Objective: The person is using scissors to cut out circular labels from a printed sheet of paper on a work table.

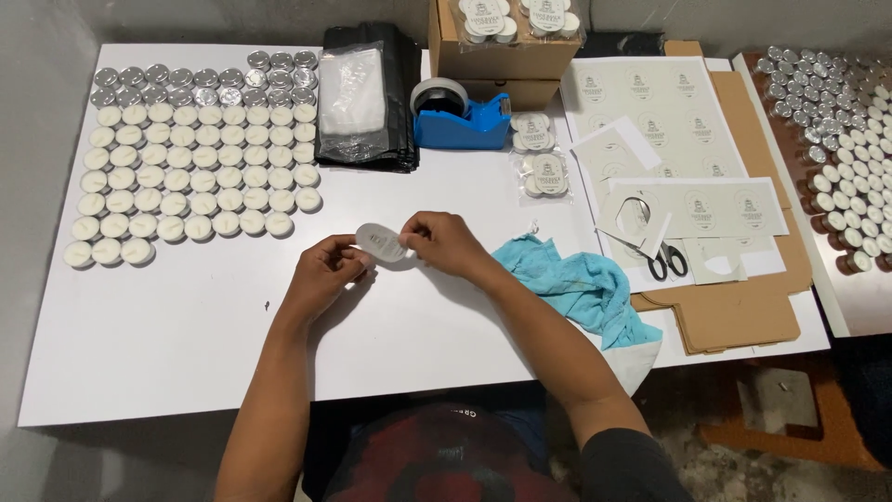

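Over the middle of the white table (186, 335), the person holds a small round label (379, 242) between both hands. The left hand (327, 270) pinches its left edge with thumb and fingertips, and the right hand (444, 242) pinches the right edge, fingers curled over it. The label sits just above the tabletop, tilted a little toward the camera, and looks partly translucent — whether a backing sheet is coming away from it cannot be told at this size.

To handle it well, the grip should stay at the very rim so the printed face and any sticky side are not touched. A slow, even pull between the two hands would likely keep the thin piece from curling or creasing, and holding it low over the bare table means a slip costs little.

To the left stand neat rows of white tea-light candles (195, 177), with empty metal cups (209, 84) ranked behind them. Ahead lie a blue tape dispenser (460, 116) and a black bag (367, 98) with a clear pouch on it. To the right lie sheets of round labels (650, 102), some already cut out, with scissors (667, 260) on them (blades pointing away from the hands). A blue cloth (581, 288) lies just beside the right forearm — near enough to snag a sticky edge, so the label is better kept clear of it.
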